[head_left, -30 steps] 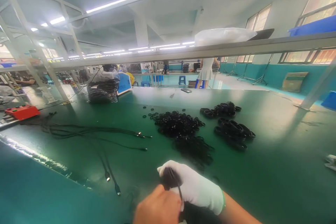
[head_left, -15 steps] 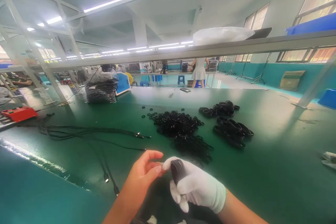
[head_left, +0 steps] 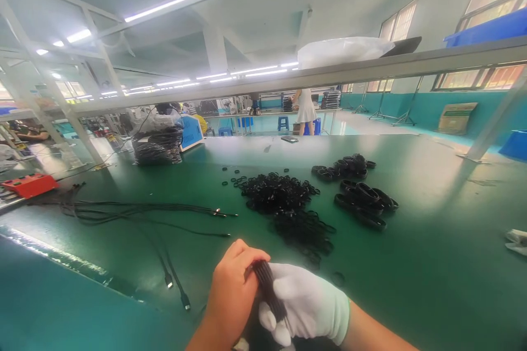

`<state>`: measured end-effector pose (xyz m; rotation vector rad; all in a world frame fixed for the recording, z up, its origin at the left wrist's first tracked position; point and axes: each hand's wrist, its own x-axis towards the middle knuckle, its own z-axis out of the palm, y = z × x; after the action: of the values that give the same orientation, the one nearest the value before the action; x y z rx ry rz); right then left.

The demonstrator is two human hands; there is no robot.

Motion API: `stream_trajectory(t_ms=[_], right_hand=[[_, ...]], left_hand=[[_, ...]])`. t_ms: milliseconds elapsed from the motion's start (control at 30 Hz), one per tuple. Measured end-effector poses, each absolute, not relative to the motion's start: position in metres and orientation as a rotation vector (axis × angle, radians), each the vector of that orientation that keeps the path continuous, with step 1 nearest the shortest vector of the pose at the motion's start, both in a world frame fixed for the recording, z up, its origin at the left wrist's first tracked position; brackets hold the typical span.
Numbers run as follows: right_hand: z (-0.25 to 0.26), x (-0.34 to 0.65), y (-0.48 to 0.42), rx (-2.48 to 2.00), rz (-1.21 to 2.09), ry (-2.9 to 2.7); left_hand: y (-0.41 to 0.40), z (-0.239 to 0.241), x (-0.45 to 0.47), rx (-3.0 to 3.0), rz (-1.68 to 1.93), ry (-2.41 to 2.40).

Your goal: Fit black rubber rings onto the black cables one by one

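A coiled black cable point(head_left: 268, 289) is gripped at the near edge of the green table point(head_left: 428, 263). My right hand point(head_left: 310, 296), in a white glove, is closed around the coil from the right. My bare left hand point(head_left: 236, 285) is closed on the coil's upper left end, thumb and fingers pressed against it; its inner fingers are partly hidden. Just beyond lies a heap of small black rings point(head_left: 284, 197), with thinner black loops point(head_left: 304, 233) on its near side. Left of my hands, loose black cables point(head_left: 140, 207) stretch across the table, and two connector ends point(head_left: 186, 300) point toward me.
Coiled cable bundles point(head_left: 364, 203) lie right of the rings. A red box point(head_left: 29, 185) sits at the far left. Behind are a plastic-wrapped black stack point(head_left: 156, 145) and a blue machine point(head_left: 191, 132). A shelf beam point(head_left: 263, 85) crosses above; a person point(head_left: 306, 105) stands far back.
My left hand has moved from beside the glove onto the coil, closing its fingers there. The coil has turned and shifted slightly left and down in my right hand.
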<state>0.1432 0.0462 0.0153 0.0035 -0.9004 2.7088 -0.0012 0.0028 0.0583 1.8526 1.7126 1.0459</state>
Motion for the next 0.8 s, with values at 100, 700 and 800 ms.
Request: stream_trajectory(t_ms=[100, 700, 800], right_hand=[[0.014, 0.137, 0.043, -0.009, 2.644, -0.842], [0.024, 0.134, 0.045, -0.431, 2.311, -0.980], [0.032, 0.139, 0.048, -0.558, 2.160, -1.154]], left_hand=[[0.004, 0.062, -0.003, 1.828, 1.064, 1.727], [0.030, 0.087, -0.032, 1.660, 0.667, 1.467], [0.025, 0.087, -0.023, 1.645, 0.810, 1.674]])
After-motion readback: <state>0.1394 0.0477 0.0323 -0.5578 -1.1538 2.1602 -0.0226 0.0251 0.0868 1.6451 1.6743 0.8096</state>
